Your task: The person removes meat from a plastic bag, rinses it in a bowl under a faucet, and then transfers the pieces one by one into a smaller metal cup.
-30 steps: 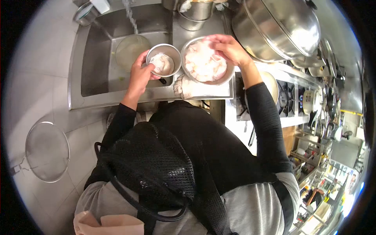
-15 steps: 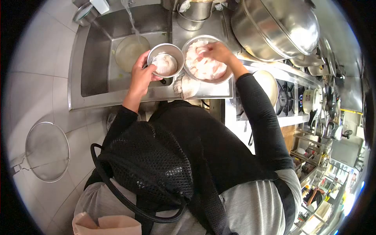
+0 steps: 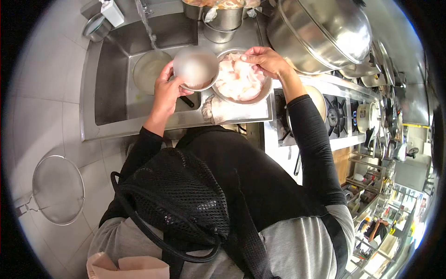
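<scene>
My left hand point(image 3: 166, 92) grips a small metal bowl point(image 3: 213, 82) by its left side; a blur covers most of its inside. To its right, a larger metal bowl point(image 3: 269, 88) holds pale raw meat pieces point(image 3: 239, 80). My right hand point(image 3: 267, 61) is at the upper right of that bowl, thumb and fingers pinched on a pale piece of the meat. A crumpled cloth point(image 3: 214, 109) lies on the sink's ledge below the bowls.
Water runs into a round bowl point(image 3: 151, 72) in the sink point(image 3: 111, 88) at left. Behind are metal pots point(image 3: 222, 23) and a large domed pot point(image 3: 320, 35). A stove point(image 3: 337, 116) stands right. A strainer point(image 3: 58, 190) hangs at left. Another person point(image 3: 378, 229) appears far off.
My right hand has moved from over the middle of the meat to the larger bowl's upper right edge. The view has shifted slightly, showing more of the pots behind.
</scene>
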`<act>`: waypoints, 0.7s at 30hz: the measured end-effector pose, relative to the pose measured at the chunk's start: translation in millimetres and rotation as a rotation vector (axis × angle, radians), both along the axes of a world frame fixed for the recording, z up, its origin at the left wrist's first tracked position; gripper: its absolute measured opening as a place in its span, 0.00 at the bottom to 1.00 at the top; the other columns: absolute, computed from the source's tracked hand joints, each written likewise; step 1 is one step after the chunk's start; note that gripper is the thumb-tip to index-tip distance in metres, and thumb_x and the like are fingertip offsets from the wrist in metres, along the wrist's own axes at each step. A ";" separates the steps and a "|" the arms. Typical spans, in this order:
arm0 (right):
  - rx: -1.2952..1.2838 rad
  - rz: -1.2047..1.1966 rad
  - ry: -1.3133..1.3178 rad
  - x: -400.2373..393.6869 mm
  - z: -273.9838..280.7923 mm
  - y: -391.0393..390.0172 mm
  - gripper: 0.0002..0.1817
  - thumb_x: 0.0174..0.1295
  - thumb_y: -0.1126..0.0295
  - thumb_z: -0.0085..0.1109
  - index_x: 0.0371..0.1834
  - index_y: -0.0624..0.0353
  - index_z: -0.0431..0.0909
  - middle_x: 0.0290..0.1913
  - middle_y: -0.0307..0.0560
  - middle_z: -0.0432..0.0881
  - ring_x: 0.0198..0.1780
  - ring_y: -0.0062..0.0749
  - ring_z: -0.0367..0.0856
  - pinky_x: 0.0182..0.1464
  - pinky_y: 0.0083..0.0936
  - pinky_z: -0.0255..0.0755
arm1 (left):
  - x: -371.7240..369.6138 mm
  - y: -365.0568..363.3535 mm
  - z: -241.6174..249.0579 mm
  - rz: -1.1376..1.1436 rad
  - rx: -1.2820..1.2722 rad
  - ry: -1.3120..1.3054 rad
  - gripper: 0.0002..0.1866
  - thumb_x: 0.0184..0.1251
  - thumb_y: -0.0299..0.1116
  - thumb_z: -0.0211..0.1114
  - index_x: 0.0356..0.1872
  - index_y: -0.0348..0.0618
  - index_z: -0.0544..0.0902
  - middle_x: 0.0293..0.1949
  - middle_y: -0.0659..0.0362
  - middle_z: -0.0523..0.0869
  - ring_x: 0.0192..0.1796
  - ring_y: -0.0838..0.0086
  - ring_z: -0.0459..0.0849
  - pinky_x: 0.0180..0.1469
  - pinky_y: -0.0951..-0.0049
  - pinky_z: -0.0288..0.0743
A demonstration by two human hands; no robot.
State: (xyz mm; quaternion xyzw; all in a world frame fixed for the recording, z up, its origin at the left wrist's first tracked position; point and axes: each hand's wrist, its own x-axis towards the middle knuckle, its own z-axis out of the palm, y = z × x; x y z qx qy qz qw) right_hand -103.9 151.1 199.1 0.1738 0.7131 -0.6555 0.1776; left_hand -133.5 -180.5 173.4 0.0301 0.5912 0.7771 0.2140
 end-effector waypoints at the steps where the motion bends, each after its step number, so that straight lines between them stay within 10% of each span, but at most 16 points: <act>1: 0.027 -0.026 0.024 0.3 1.1 -2.7 0.07 0.65 0.68 0.68 0.42 0.55 0.82 0.34 0.32 0.82 0.27 0.13 0.72 0.33 0.11 0.73 | 0.9 0.8 0.6 -0.003 0.000 0.000 0.29 0.63 0.19 0.57 0.68 0.41 0.70 0.57 0.54 0.77 0.38 0.70 0.88 0.34 0.69 0.90; 8: -0.301 0.018 0.226 11.3 50.6 -33.3 0.12 0.66 0.69 0.65 0.49 0.64 0.82 0.46 0.42 0.87 0.43 0.22 0.84 0.43 0.17 0.78 | 2.4 15.2 3.7 -0.001 -0.037 0.046 0.29 0.63 0.18 0.56 0.68 0.40 0.70 0.57 0.53 0.77 0.38 0.68 0.88 0.34 0.69 0.89; 14: 0.998 0.758 0.265 29.2 -19.9 -8.2 0.13 0.57 0.70 0.69 0.46 0.54 0.84 0.39 0.44 0.88 0.39 0.36 0.87 0.43 0.32 0.79 | 6.3 18.8 0.8 -0.044 0.025 -0.026 0.29 0.62 0.17 0.55 0.68 0.40 0.70 0.57 0.53 0.78 0.40 0.68 0.87 0.35 0.68 0.90; 17: 1.077 0.755 0.449 59.1 -76.0 1.6 0.13 0.56 0.70 0.66 0.46 0.52 0.86 0.46 0.50 0.87 0.48 0.51 0.85 0.51 0.39 0.78 | 7.7 15.0 -2.4 -0.022 -0.010 -0.023 0.30 0.62 0.17 0.55 0.68 0.40 0.70 0.57 0.53 0.79 0.40 0.68 0.88 0.35 0.68 0.90; 21: 0.804 0.465 0.036 45.2 -23.0 10.3 0.21 0.65 0.68 0.60 0.62 0.52 0.80 0.48 0.47 0.88 0.44 0.31 0.86 0.50 0.26 0.77 | 6.5 10.2 -7.7 0.002 -0.005 -0.006 0.30 0.63 0.18 0.55 0.69 0.40 0.69 0.56 0.52 0.80 0.37 0.70 0.88 0.35 0.69 0.90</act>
